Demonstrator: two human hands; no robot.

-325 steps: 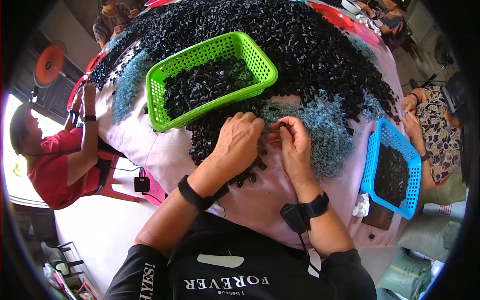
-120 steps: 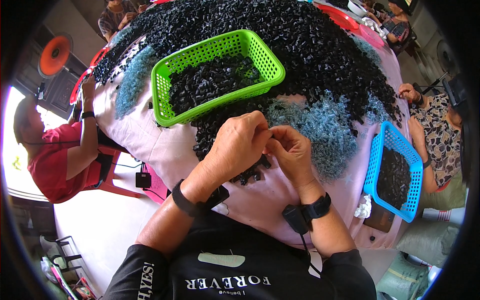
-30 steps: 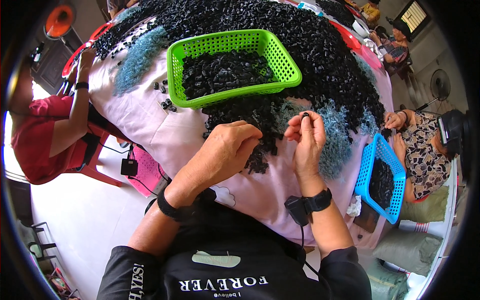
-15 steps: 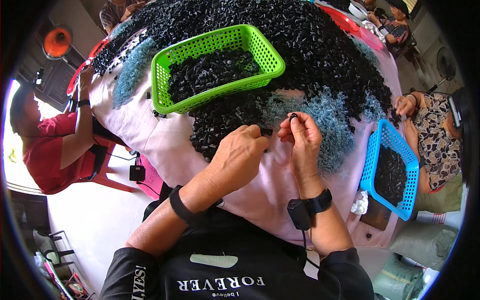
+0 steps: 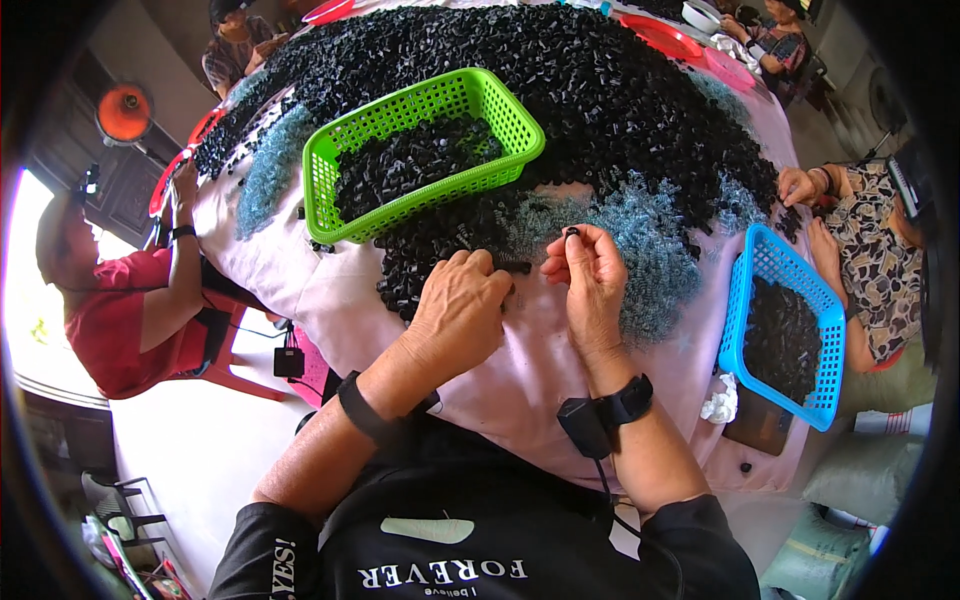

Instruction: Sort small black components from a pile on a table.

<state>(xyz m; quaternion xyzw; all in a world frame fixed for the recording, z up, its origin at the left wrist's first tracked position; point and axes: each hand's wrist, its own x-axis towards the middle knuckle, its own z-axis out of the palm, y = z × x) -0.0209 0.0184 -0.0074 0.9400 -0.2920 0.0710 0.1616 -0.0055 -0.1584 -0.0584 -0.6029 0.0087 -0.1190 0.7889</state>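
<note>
My left hand (image 5: 455, 310) is closed at the edge of the heap, its fingers curled down and mostly hidden from above. A short black tubular piece (image 5: 516, 267) sticks out at its fingertips. To its right, my right hand (image 5: 592, 285) pinches a small dark ring-like piece (image 5: 572, 232) between thumb and forefinger. A large heap of small black plastic pieces (image 5: 620, 110) covers much of the cloth beyond my hands. Beside my right hand lies a pile of thin, bluish coil springs (image 5: 655, 270).
A green basket (image 5: 440, 195) of black pieces rests on the heap; a blue basket (image 5: 735, 345) of them stands at right. Crumpled white tissue (image 5: 720, 400) lies by it on the pink cloth (image 5: 540, 410). People sit around the table, one in a red shirt (image 5: 120, 330) at left.
The whole view has shifted slightly. Both hands keep nearly the same pose, the left fingers a little more turned down. The right hand still pinches its small dark piece.
</note>
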